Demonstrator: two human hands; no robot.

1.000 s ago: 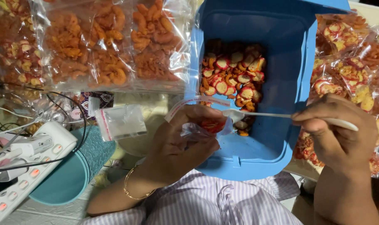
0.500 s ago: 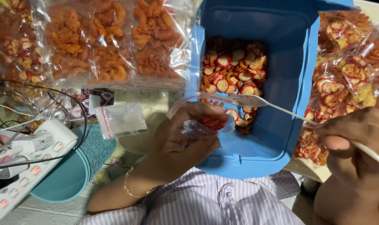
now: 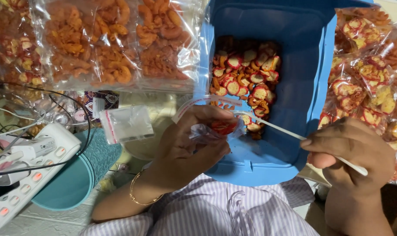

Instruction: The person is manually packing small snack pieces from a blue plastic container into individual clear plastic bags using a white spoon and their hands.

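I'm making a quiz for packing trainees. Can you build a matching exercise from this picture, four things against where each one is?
Things:
1. white spoon
2. small clear bag
3. blue tub
4. white power strip

Places:
A. far left, with cables over it
B. in the left hand
C. in the right hand
D. centre, holding red and white snack pieces

Pairs: 1-C, 2-B, 3-D, 4-A

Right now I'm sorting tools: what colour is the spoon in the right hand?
White; the spoon shows best in the head view.
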